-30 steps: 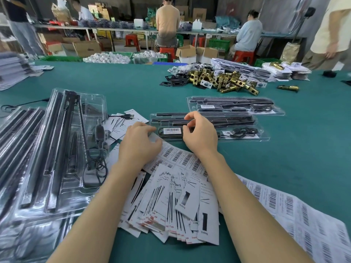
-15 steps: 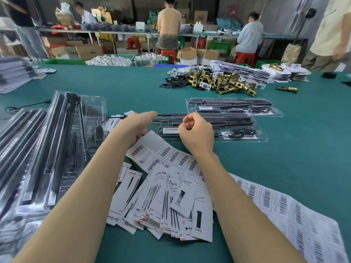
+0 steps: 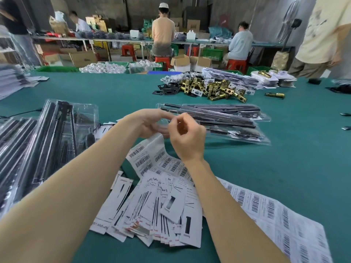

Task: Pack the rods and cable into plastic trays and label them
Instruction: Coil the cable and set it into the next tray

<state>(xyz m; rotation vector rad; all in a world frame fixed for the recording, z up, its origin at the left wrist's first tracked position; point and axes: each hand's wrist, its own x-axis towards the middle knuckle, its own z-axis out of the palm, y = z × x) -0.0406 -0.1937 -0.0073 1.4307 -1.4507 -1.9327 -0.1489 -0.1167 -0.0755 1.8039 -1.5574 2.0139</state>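
Now the left hand (image 3: 150, 123) and right hand (image 3: 185, 136) are meeting at centre, pinching a white barcode label sheet (image 3: 150, 155) trailing toward six o'clock; clear plastic rod trays (image 3: 237, 128) are lying at two o'clock.

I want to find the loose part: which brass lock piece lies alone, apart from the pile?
The single brass piece on the green cloth, right of the brass pile.

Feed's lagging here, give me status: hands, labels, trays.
Left hand holds the barcode label sheet lifted. Right hand pinching at its top edge. Packed trays just beyond, nothing blocking.
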